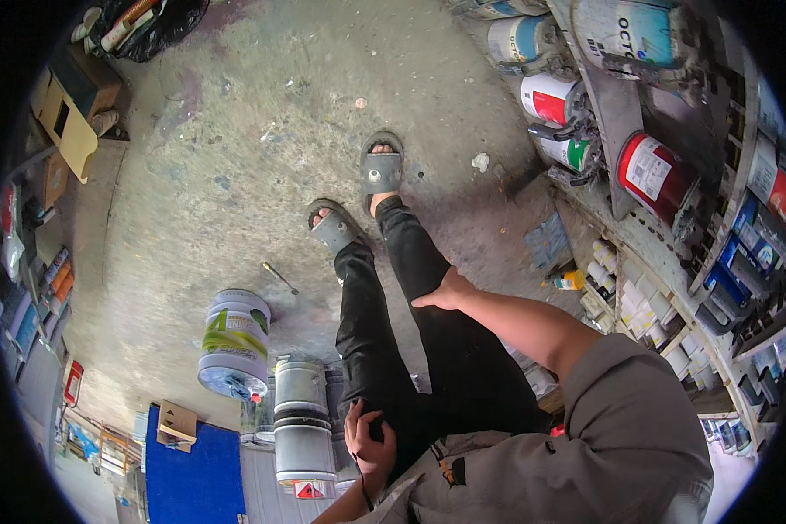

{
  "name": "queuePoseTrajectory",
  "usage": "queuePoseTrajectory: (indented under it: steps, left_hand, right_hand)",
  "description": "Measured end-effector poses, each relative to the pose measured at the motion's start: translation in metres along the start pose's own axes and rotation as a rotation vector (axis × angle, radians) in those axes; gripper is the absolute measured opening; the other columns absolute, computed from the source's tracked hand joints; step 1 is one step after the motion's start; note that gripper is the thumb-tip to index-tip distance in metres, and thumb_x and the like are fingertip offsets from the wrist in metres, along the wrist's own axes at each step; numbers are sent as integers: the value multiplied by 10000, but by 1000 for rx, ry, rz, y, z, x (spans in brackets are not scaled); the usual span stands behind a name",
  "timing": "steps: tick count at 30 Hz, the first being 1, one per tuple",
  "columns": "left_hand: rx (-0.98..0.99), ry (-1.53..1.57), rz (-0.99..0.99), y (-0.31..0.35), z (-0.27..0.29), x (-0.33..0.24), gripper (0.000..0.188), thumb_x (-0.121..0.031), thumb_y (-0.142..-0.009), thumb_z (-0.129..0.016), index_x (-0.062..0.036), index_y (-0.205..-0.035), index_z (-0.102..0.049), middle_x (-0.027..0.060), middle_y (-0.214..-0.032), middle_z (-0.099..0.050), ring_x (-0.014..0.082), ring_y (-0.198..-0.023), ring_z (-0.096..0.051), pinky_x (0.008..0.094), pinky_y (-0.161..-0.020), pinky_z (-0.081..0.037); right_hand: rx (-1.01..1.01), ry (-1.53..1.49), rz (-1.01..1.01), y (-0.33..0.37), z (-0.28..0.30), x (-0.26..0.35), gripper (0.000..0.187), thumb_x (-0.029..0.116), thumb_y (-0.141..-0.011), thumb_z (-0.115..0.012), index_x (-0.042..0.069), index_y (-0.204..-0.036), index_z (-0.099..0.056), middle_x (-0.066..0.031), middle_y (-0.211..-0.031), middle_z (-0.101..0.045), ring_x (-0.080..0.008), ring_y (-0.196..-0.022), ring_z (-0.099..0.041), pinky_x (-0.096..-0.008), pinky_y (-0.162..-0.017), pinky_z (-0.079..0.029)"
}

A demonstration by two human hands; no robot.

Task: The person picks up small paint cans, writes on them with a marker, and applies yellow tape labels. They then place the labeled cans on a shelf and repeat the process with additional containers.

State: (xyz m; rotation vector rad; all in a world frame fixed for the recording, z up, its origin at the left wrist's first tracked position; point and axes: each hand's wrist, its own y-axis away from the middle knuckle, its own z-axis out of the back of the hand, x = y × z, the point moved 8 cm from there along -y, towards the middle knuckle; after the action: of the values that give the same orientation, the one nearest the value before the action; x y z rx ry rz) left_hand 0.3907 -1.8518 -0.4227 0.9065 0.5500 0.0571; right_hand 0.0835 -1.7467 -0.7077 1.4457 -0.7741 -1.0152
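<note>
My right hand (445, 291) lies on the right knee of my black trousers (472, 367), thumb stretched out and the other fingers partly hidden over the knee's far side. My left hand (371, 444) rests on my left thigh, fingers loosely curved and apart from the thumb, with only dark cloth visible between them. Close to its left stand stacked grey-white metal pails (304, 428). A white and green paint bucket (236, 342) is farther left. My feet, in grey slide sandals (382, 170), are on the stained concrete floor (201, 192).
A brush-like stick (280, 278) lies on the floor beyond the bucket. Shelving on the right holds several paint cans, including a red can (658, 175). A yellow bottle (569, 279) and a blue rag (547, 241) are near its foot. A blue panel (192, 476) is at lower left.
</note>
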Motion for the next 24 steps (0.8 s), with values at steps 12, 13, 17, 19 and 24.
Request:
queuePoseTrajectory:
  steps: [12, 13, 17, 19, 24]
  left_hand:
    - [-49, 43, 85, 10, -17, 4, 284, -56, -795, -737, -50, -1077, -705, 255, -1427, -648, 497, -1386, -565, 570, -1183, -427]
    - [-64, 25, 79, 11, -15, 4, 286, -57, -797, -739, -49, -1080, -701, 259, -1424, -648, 502, -1385, -563, 571, -1184, -426]
    - [-129, 39, 50, 6, -1, 7, 282, -85, -817, -761, -68, -1093, -705, 240, -1438, -649, 482, -1384, -567, 555, -1195, -427]
    - [-144, -14, 22, 4, 12, 4, 280, -106, -828, -772, -80, -1099, -706, 227, -1446, -652, 463, -1384, -572, 542, -1199, -430]
    - [-159, -117, -148, -16, 54, -28, 292, -191, -873, -748, -80, -1136, -689, 217, -1416, -678, 421, -1343, -598, 515, -1165, -459]
  right_hand:
    - [7, 123, -41, -1, 31, 5, 1355, 658, -682, -915, -204, -1545, -323, -364, -1483, -581, -425, -1372, -619, -427, -1134, -516]
    - [6, 116, -34, -2, 32, 6, 1333, 683, -686, -903, -187, -1537, -361, -352, -1491, -583, -422, -1378, -616, -435, -1138, -512]
    - [-100, 119, 41, 17, 54, 24, 1173, 775, -774, -791, -137, -1464, -528, -333, -1431, -643, -438, -1351, -633, -470, -1120, -521]
    - [-156, 115, -25, 40, 68, 32, 1092, 780, -840, -717, -107, -1458, -563, -325, -1447, -637, -439, -1354, -631, -482, -1118, -522]
    - [75, -64, 248, 142, 71, 24, 1091, 759, -925, -619, -88, -1588, -442, -326, -1586, -514, -437, -1492, -502, -481, -1229, -414]
